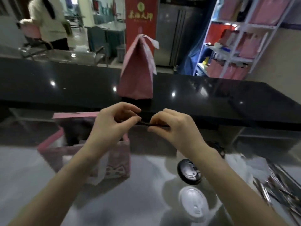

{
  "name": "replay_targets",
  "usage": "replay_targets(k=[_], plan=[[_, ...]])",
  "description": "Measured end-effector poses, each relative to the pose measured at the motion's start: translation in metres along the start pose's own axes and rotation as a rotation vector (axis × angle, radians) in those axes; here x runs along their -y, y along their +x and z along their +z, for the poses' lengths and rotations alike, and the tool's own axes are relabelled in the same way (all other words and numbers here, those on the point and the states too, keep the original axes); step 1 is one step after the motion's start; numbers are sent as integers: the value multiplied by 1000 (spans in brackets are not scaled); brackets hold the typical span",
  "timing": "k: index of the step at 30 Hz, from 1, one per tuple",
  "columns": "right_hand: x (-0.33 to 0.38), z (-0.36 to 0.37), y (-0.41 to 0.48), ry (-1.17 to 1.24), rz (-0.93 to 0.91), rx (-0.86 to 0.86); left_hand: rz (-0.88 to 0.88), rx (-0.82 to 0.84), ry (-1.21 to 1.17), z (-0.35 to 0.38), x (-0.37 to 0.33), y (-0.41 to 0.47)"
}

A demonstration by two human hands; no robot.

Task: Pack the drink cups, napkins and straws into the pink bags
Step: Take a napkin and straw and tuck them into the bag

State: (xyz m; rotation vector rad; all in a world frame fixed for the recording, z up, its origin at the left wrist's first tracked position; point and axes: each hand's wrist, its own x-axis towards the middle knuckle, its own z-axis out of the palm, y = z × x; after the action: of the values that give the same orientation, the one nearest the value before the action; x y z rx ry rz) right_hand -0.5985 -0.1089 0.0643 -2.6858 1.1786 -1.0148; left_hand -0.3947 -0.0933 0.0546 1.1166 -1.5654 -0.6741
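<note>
My left hand [112, 124] and my right hand [175, 128] are raised side by side, and both pinch a thin dark straw [144, 123] held level between them. Below my left hand an open pink bag [117, 167] stands on the steel worktop, with a dark shape inside it. A closed pink bag [138, 74] stands upright on the black counter behind. Near my right forearm stand a cup with a black lid [189, 172] and a cup with a white lid [193, 205].
A pile of wrapped straws [276, 190] lies at the right on the steel worktop [32, 176]. The black counter [228, 95] runs across in front. White shelves [241, 43] at the back right hold more pink bags. A person [47, 22] stands at the far left.
</note>
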Motion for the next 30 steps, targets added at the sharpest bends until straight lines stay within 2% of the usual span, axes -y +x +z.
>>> replay_targets(k=[6, 11, 15, 20, 23, 30], plan=[[68, 71, 61, 157, -55, 102, -39, -80, 147, -124, 26, -32], [101, 120, 85, 157, -42, 174, -63, -140, 211, -185, 56, -49], [102, 145, 91, 88, 51, 248, -94, -150, 238, -198, 83, -52], [76, 153, 81, -2, 263, 366, -188, 16, 334, -192, 113, -63], [70, 156, 81, 30, 331, 422, -177, 34, 398, -188, 122, -65], [61, 147, 98, -76, 307, 537, -209, 20, 496, -199, 122, -73]])
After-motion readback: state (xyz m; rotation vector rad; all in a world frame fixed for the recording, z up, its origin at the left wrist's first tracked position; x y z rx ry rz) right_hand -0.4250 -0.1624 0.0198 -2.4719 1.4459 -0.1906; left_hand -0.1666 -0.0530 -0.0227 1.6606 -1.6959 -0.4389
